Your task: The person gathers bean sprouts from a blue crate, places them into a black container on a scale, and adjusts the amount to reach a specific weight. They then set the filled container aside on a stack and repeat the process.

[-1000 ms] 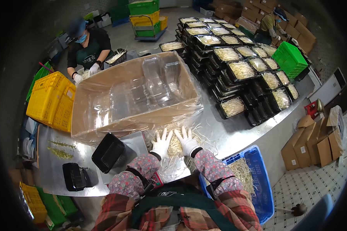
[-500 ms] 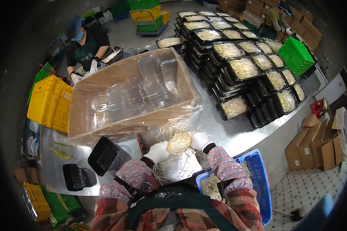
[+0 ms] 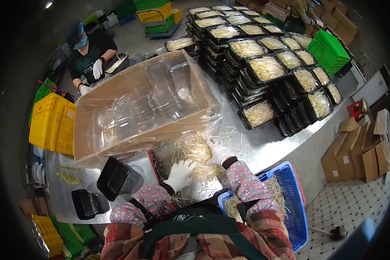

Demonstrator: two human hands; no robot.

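A loose pile of bean sprouts (image 3: pixel 197 149) lies spread on the metal table in front of me. My left hand (image 3: pixel 180 174), in a white glove, rests at the pile's near left side with its fingers apart. On the right side, my gloved right hand (image 3: pixel 219 154) touches the sprouts, fingers stretched out and partly among the strands. Stacked black trays (image 3: pixel 112 177) stand left of my left hand, with a smaller black stack (image 3: pixel 84 203) further left. Beside my right forearm, a blue basket (image 3: pixel 292 203) holds more sprouts.
Beyond the pile, a plastic-lined cardboard box (image 3: pixel 91 151) contains clear lids (image 3: pixel 160 93). Filled sprout trays (image 3: pixel 266 68) form a tall stack at the right. A co-worker (image 3: pixel 89 60) stands back left near a yellow crate (image 3: pixel 52 123); another person (image 3: pixel 301 17) is back right.
The bunch of sprouts between my hands has spread into a loose pile on the table. My left hand's fingers have opened, and my right hand has moved slightly left.
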